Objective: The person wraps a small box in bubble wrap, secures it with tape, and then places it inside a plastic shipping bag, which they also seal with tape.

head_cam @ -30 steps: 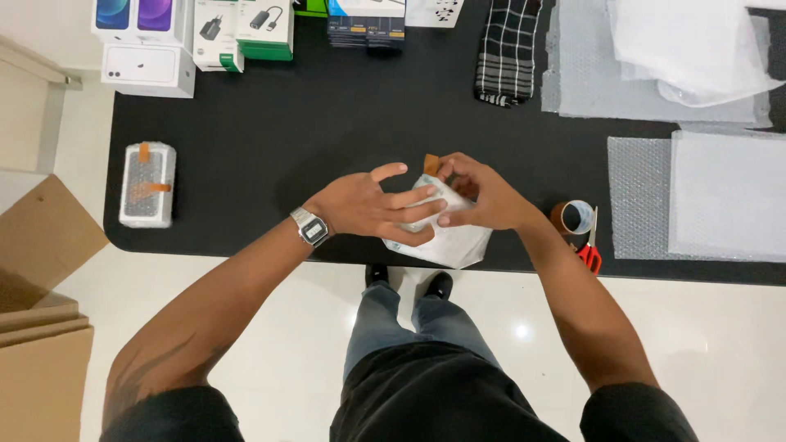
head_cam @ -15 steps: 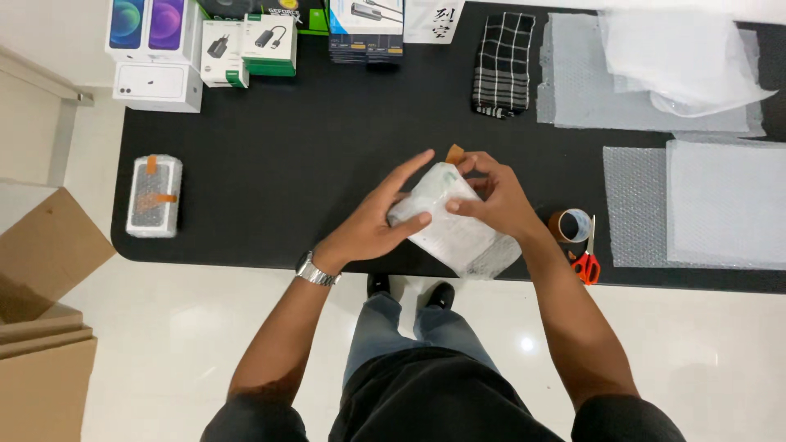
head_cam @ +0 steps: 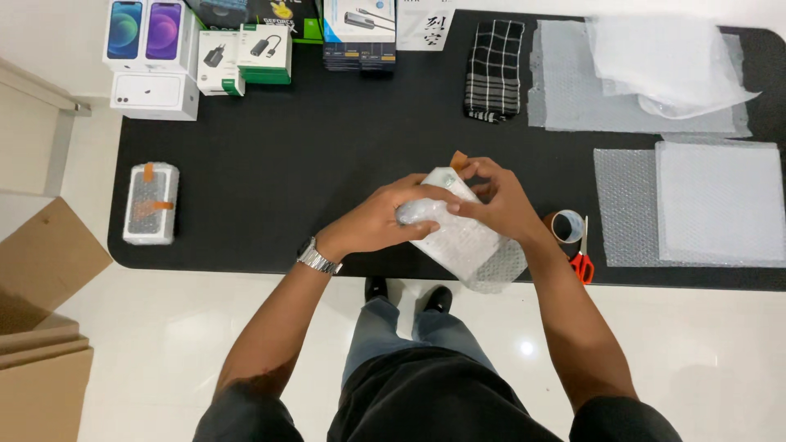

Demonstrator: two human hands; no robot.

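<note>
Both my hands hold a small box wrapped in bubble wrap (head_cam: 463, 241) over the near edge of the black table (head_cam: 327, 180). My left hand (head_cam: 385, 219), with a metal watch at the wrist, presses on the left side of the bundle. My right hand (head_cam: 495, 196) grips its top right, and a strip of brown tape (head_cam: 459, 160) sticks up by the fingertips at the far end. Loose wrap hangs off the bundle's near right corner.
A brown tape roll (head_cam: 565, 225) and red-handled scissors (head_cam: 582, 260) lie right of my hands. Bubble-wrap sheets (head_cam: 696, 205) cover the right side. A finished wrapped box (head_cam: 151, 203) sits at left. Product boxes (head_cam: 155, 57) and a checked cloth (head_cam: 494, 69) line the far edge. Cardboard (head_cam: 41, 344) lies on the floor.
The bundle has turned in my hands and now lies more diagonal. My left hand has slid from its top to its left side, and the tape strip now shows at the far end.
</note>
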